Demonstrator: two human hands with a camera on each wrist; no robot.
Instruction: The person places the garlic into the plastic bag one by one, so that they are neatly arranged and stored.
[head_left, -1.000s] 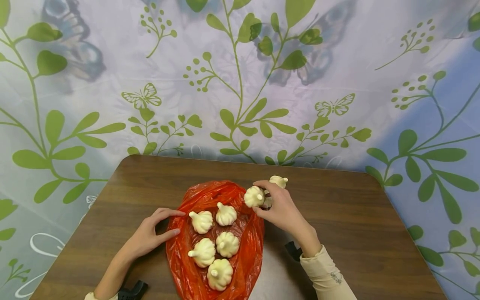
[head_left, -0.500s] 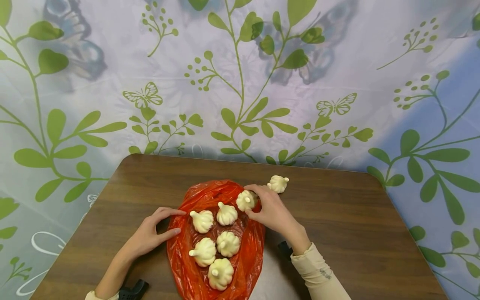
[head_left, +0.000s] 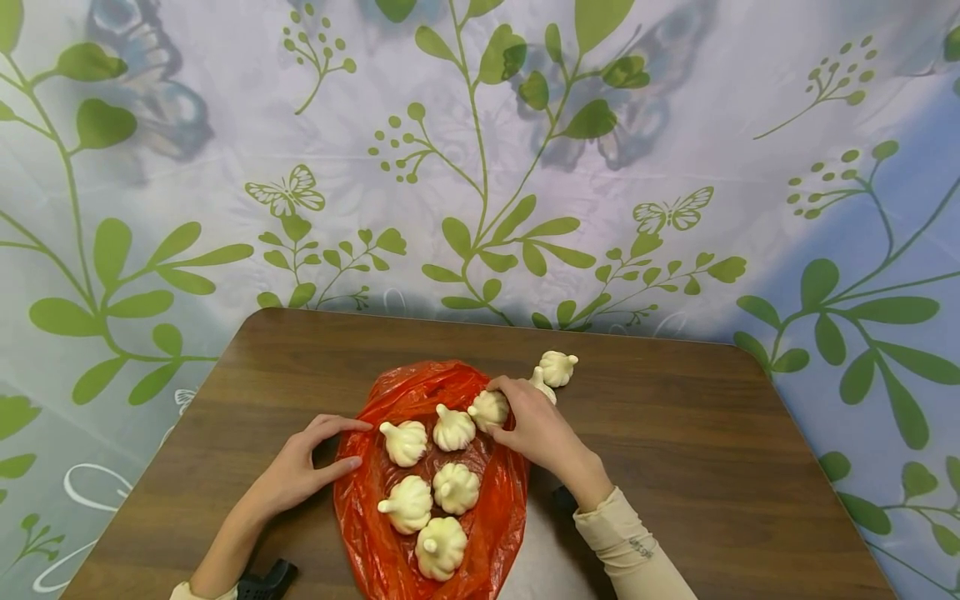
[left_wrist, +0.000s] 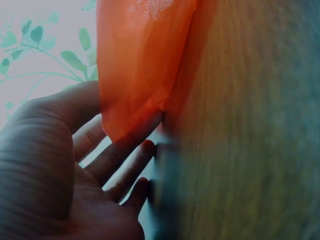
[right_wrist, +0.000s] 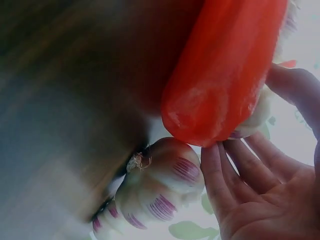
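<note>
A red plastic bag (head_left: 352, 508) lies on the table with its mouth spread wide. Several garlic bulbs (head_left: 441, 548) sit inside it. My right hand (head_left: 536, 425) holds another garlic bulb (head_left: 489, 410) between thumb and fingers, just inside the bag's upper right rim. In the right wrist view, the bag's red side partly hides this held bulb (right_wrist: 255, 117). At the bag's left side, my left hand (head_left: 296, 467) has its thumb and fingers spread, fingertips against the plastic. The left wrist view shows its fingers (left_wrist: 120, 155) extended along the bag's side (left_wrist: 137, 65).
Two more garlic bulbs, one farther off (head_left: 558, 368) and one partly behind my right hand (head_left: 543, 385), lie on the wooden table (head_left: 675, 433) beyond the bag. A patterned cloth (head_left: 480, 167) with leaves and butterflies hangs behind the table's back edge.
My right hand has brought its garlic bulb leftward and slightly down, from over the bag's right rim to inside it. The left hand has stayed against the bag.
</note>
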